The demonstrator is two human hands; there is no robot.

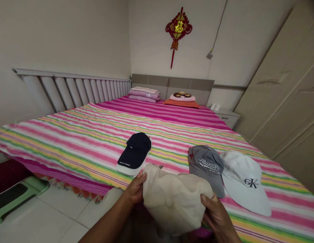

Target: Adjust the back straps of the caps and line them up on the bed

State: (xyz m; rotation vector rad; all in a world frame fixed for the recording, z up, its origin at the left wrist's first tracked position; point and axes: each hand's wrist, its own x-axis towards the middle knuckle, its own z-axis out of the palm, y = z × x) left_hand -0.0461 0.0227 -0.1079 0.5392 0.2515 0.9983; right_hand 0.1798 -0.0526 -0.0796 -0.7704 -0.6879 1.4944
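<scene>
Fingers (144,177) of left hand (135,188) and right hand (217,211) pinch a cream cap (175,202).
Holding it seems the step; moving it likely needs both hands.

We are seeing a plain pale colour on the nearest cap (172,206), probably cream or beige, though the dim light is leaving the exact shade uncertain. We are finding navy trimmed with white on the dark cap (138,143), grey with white script and a red mark on the lettered cap (206,155), and white with black letters on the pale cap (241,167). We are noticing pink, white, yellow and green stripes across the top sheet (78,135), and magenta bands on the under-sheet (146,108).
</scene>
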